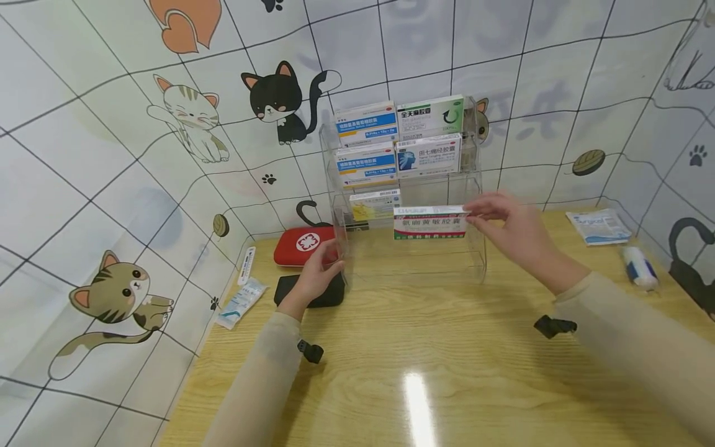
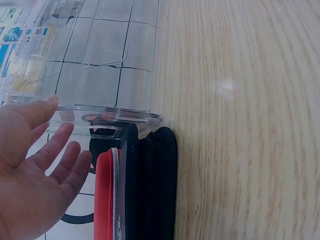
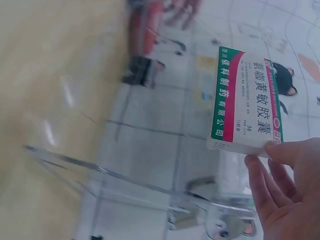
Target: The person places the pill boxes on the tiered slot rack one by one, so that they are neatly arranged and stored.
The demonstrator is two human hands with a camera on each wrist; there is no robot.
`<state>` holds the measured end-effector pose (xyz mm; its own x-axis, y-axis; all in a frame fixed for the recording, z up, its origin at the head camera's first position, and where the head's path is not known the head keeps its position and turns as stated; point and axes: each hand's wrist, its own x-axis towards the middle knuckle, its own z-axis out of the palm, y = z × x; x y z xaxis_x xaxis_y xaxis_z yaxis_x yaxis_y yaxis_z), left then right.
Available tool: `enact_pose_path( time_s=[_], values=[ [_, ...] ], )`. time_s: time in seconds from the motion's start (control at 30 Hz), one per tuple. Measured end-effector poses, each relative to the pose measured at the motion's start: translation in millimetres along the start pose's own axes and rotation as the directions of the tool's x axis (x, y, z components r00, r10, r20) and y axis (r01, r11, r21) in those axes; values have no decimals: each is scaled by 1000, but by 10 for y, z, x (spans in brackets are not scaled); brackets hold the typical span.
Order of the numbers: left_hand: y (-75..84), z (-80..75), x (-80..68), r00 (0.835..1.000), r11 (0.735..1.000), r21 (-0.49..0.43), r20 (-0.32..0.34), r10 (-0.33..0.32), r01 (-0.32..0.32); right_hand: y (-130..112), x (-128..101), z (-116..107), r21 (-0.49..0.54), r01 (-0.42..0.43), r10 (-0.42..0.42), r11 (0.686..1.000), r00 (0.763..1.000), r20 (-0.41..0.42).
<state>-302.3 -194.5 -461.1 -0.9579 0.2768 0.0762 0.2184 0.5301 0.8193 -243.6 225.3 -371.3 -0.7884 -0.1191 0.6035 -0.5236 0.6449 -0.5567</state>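
Observation:
A clear acrylic tiered rack (image 1: 476, 186) stands at the back of the wooden table (image 1: 424, 347). My right hand (image 1: 475, 214) pinches the right end of a white medicine box with green and red bands (image 1: 429, 222), holding it level in front of the rack's lowest tier. The right wrist view shows that box (image 3: 247, 100) gripped at one corner by my right hand (image 3: 267, 155). My left hand (image 1: 326, 264) rests with straight fingers against the rack's left wall. In the left wrist view the left hand (image 2: 45, 145) is flat, its thumb touching the rack (image 2: 100, 65).
Several medicine boxes fill the rack's upper tiers, among them blue (image 1: 365, 124) and green (image 1: 430, 117). A red first-aid case (image 1: 301, 245) and black pouch (image 1: 290, 288) lie left of the rack. Packets (image 1: 241, 302) lie far left, a packet (image 1: 598, 226) and bandage roll (image 1: 639, 268) far right.

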Motion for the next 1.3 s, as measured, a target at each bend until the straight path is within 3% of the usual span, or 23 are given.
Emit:
enact_pose_path(
  time_s=[0.2,0.4,0.63,1.07,1.3],
  values=[
    [-2,0,-2,1000,1000,-12,-9,5,-6,-54,482,-196,-34,29,-33,999,993,-110],
    [9,25,8,1000,1000,-16,-2,-5,5,49,700,-267,-77,-4,-4,997,995,-103],
    [14,47,18,1000,1000,-11,4,5,-5,257,728,-275,-148,-34,36,988,999,11],
    [4,80,40,1000,1000,-5,-4,8,-8,293,713,-176,-269,184,-133,945,971,196],
    [13,52,35,1000,1000,19,5,-14,14,322,712,-128,-309,182,-101,933,960,261]
  ],
)
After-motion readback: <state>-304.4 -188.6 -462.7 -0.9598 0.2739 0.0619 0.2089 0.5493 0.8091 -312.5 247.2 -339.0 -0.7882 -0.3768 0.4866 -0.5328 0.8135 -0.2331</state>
